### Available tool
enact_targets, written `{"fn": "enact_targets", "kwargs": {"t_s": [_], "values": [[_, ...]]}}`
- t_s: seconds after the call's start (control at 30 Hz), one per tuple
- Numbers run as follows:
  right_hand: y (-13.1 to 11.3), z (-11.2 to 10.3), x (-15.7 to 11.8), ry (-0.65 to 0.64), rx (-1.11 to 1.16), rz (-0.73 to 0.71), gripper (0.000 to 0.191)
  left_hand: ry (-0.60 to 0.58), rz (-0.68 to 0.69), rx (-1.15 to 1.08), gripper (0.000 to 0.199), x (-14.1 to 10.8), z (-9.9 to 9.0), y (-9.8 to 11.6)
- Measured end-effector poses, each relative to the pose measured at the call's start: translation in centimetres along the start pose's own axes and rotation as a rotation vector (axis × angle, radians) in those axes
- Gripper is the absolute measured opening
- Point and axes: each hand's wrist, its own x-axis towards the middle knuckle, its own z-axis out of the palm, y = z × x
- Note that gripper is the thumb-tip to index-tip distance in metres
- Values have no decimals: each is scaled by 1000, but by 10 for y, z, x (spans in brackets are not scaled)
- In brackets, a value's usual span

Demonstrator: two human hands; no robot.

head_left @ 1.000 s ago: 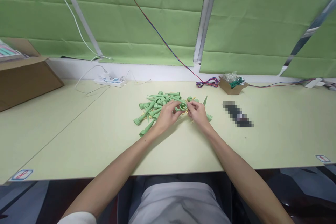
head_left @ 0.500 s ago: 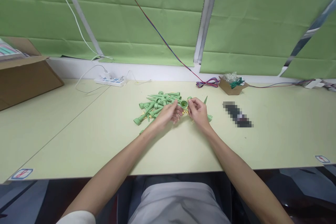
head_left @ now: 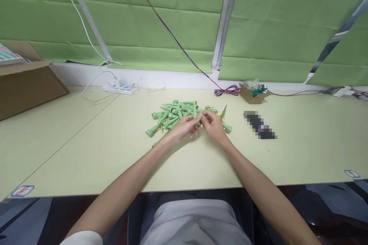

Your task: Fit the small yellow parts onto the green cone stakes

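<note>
My left hand (head_left: 184, 128) is closed around a green plastic watering spike (head_left: 195, 108), held over the near side of a pile. The spike's upper part sticks up past my fingers, and its lower part is mostly hidden. Touching its side, my right hand (head_left: 213, 125) pinches with thumb and forefinger; whatever lies between the fingertips is hidden. Beneath and behind both hands spreads the pile of similar green spikes (head_left: 162, 118), with small yellow pieces (head_left: 223, 120) among them.
A cardboard box (head_left: 25, 88) stands at the far left. A white power strip (head_left: 120, 89) lies near the wall. Towards the back right are a bundled red-blue cable (head_left: 227, 90) and a small open carton (head_left: 253, 95). A blurred dark object (head_left: 260, 125) lies to the right.
The held spike has turned: its round open end faced me before, and now its length stands upright. My right hand has moved slightly left, bringing its fingertips against my left hand.
</note>
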Motion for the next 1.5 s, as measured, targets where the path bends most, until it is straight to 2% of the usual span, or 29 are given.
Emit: {"fn": "enact_targets", "kwargs": {"t_s": [0.27, 0.4, 0.53, 0.57, 0.63, 0.77, 0.83, 1.07, 1.37, 1.5], "values": [[6, -1, 5, -7, 52, 85, 40, 121, 242, 340, 48, 4, 0, -10], [10, -1, 5, 56, 45, 81, 40, 179, 253, 390, 50, 8, -2, -12], [8, -2, 4, 139, 13, 49, 38, 335, 153, 324, 59, 9, -8, -9], [7, -3, 4, 149, -3, 36, 38, 336, 114, 311, 62, 8, -9, -7], [4, -4, 3, 147, -32, 6, 37, 257, 12, 248, 67, 7, -9, -5], [0, -5, 1, 107, -79, -72, 33, -28, -296, -31, 73, 6, -6, -2], [-1, -6, 0, 108, -105, -98, 32, -96, -366, -142, 73, 7, -5, -3], [1, -6, 0, 102, -110, -69, 27, -27, -325, -282, 59, 9, -8, -6], [4, -5, 1, 82, -127, -46, 22, 79, -219, -247, 37, 10, -8, -2], [3, -5, 0, 40, -138, -43, 24, 128, -147, -179, 42, 10, -10, -2]]}}
